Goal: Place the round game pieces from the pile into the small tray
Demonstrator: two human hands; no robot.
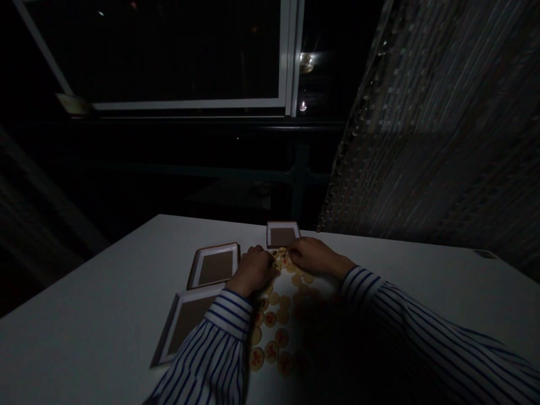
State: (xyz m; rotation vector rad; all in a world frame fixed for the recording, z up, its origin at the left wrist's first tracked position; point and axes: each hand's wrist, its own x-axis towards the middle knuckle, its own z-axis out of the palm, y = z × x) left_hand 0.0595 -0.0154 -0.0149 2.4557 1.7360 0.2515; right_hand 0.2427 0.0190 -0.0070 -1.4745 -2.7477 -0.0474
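Round wooden xiangqi pieces (272,351) lie scattered on the white table, some with red or black characters up and others blank side up. My left hand (255,270) is closed, its fingers curled against the left side of a small cluster of pieces (284,257). From the right, my right hand (314,256) has its fingers bent down at the same cluster, touching the pieces there. The fingertips of both hands are partly hidden. Just beyond the cluster stands a small shallow box part (270,226), brown inside with a pale rim.
Two more shallow box parts, a middle-sized one (193,270) and a larger one (169,332), lie left of my left arm. Behind the white table (105,315) are a dark window (189,104) and a railing (299,174). A bead curtain (422,140) hangs at the right.
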